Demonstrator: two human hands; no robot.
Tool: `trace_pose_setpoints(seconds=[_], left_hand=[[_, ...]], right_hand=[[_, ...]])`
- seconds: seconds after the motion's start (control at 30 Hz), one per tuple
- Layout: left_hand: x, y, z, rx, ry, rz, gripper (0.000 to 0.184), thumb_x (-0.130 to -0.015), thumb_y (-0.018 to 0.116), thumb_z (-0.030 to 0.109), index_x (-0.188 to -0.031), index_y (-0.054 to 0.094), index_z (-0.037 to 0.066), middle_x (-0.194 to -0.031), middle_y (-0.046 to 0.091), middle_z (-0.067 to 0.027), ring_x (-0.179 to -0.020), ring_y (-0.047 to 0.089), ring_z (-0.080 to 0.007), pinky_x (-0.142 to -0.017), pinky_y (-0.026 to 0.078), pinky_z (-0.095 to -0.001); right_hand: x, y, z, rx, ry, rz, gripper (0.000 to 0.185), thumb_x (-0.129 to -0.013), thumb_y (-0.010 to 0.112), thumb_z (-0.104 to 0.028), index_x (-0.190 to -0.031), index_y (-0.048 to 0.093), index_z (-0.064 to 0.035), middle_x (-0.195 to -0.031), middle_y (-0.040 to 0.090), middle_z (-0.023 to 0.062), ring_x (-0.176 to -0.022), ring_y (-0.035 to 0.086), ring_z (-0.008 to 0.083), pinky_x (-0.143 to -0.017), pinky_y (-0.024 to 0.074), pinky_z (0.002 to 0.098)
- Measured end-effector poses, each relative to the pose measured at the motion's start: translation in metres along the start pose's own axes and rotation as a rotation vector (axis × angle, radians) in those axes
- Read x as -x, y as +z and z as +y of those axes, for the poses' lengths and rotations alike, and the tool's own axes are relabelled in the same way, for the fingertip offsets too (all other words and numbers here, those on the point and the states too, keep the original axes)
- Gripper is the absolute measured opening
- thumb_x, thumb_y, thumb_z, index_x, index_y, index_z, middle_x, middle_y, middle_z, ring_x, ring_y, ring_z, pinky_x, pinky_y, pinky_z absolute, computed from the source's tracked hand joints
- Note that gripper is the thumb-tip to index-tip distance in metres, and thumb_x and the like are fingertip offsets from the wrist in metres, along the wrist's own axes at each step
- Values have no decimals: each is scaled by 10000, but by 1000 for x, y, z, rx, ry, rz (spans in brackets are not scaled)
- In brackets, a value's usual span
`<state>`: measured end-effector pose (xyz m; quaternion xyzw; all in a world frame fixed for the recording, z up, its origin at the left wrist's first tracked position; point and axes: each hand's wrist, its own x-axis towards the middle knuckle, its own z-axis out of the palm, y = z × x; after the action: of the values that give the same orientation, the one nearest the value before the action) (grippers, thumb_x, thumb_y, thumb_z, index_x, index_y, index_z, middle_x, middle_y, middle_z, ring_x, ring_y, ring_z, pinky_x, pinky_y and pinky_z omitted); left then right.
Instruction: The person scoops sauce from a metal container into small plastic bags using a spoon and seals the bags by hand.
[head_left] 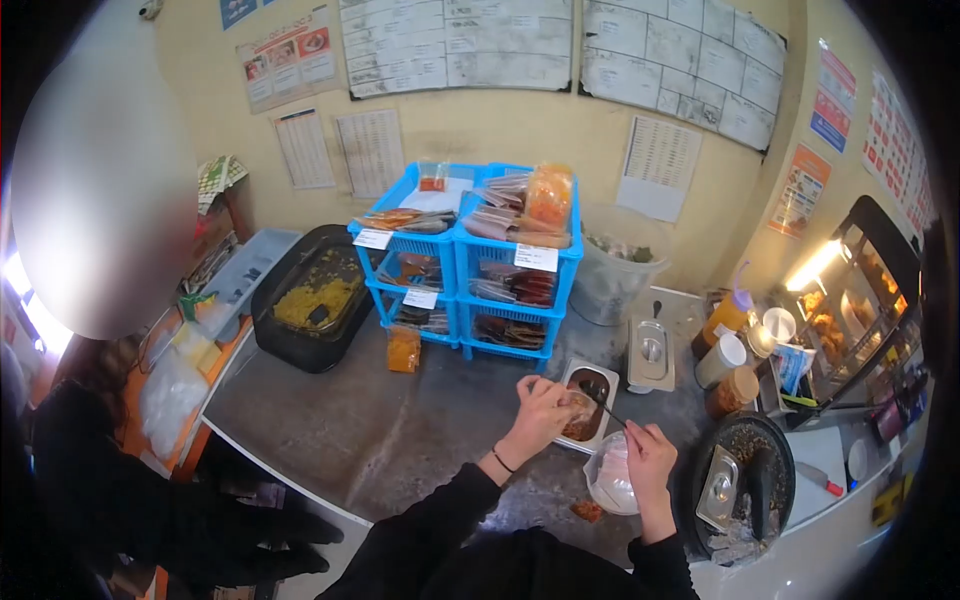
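My left hand [537, 418], a dark band on its wrist, is closed on a small clear plastic bag or cup [578, 404]; the blur hides which. It is over the near left side of a rectangular metal container [608, 384] holding dark reddish-brown sauce. My right hand [650, 458] grips a thin dark-handled spoon [612, 412], which slants up-left into the container area; its tip is hard to make out. Under my right hand sits a pile of clear plastic packaging [605, 482], partly covered. A reddish-brown clump [587, 511] lies on the counter nearby.
Blue stacked baskets [513, 250] of sauce packets stand at the back. A black tray [268, 328] of yellow food is left, a lidded metal container [652, 352] right. A stone mortar [783, 455], jars [733, 390] and a lit food warmer [845, 310] line the right. Another person's dark sleeve [190, 520] is at left.
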<state>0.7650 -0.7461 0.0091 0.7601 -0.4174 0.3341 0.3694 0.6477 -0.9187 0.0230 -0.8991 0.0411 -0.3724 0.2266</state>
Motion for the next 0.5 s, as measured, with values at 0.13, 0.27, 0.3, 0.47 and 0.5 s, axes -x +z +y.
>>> trace_pose_setpoints(seconds=[0.13,0.27,0.3,0.47,0.5], left_hand=[[3,-21,1,-35,-131,-21,80,-636,666,171,-709,671,206,-690,439,35,-746,437,-156,-783,269,-359],[17,-33,-10,-82,-210,2,78,-612,700,161,-681,679,192,-674,428,27,-722,422,-154,-759,265,-339],[20,-35,-11,-100,-230,7,81,-605,706,155,-674,680,187,-674,428,25,-720,420,-154,-758,266,-337],[36,-42,-13,-98,-284,-40,70,-609,707,137,-667,679,163,-678,432,17,-720,422,-159,-763,265,-340],[38,-43,-13,-102,-295,-44,67,-611,706,136,-666,679,162,-679,434,16,-721,423,-160,-765,265,-340]], right_hand=[[-16,10,21,137,98,-109,111,-720,597,-113,-799,668,-79,-697,581,85,-605,581,254,-551,447,340],[-22,50,28,549,109,-609,143,-701,540,-127,-738,676,-109,-711,624,94,-663,624,270,-567,484,384],[-24,58,25,546,90,-622,135,-697,544,-128,-728,673,-100,-711,627,106,-669,629,272,-565,485,387],[-23,73,14,520,18,-746,105,-695,575,-114,-717,668,-68,-706,644,124,-689,647,263,-571,496,373],[-23,71,10,504,6,-771,109,-692,579,-124,-715,666,-62,-705,642,129,-690,646,269,-573,497,374]])
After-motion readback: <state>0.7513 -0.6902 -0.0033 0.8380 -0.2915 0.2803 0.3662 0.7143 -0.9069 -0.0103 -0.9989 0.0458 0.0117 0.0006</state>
